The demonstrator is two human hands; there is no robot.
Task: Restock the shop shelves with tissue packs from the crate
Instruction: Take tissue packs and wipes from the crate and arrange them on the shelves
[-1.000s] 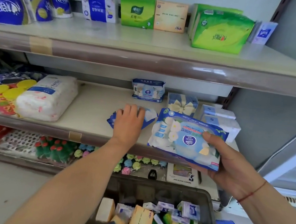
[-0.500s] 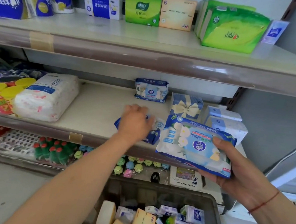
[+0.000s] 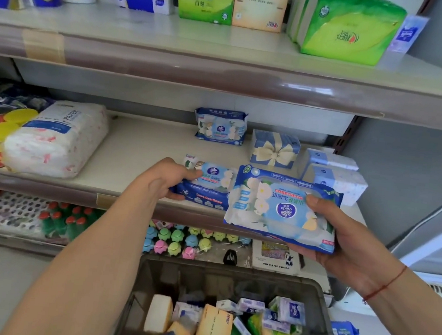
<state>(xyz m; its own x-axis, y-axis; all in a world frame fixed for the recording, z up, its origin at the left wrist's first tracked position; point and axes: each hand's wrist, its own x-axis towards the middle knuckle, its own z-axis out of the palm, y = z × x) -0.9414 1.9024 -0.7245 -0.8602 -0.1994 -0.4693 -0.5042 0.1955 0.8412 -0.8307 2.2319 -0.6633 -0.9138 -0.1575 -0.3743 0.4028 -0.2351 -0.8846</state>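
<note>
middle shelf (image 3: 134, 155) front: left hand (image 3: 165, 179) grips small wipes pack (image 3: 211, 186), right hand (image 3: 348, 246) grips larger pack (image 3: 278, 209) alongside.

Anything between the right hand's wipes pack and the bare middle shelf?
Partly. The left hand grips a smaller wipes pack at the front edge, beside the large pack in the right hand. A bow-printed pack sits straight behind. Bare middle shelf lies further left.

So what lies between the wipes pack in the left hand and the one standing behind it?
Nothing: only bare shelf separates them, in the head view.
</note>
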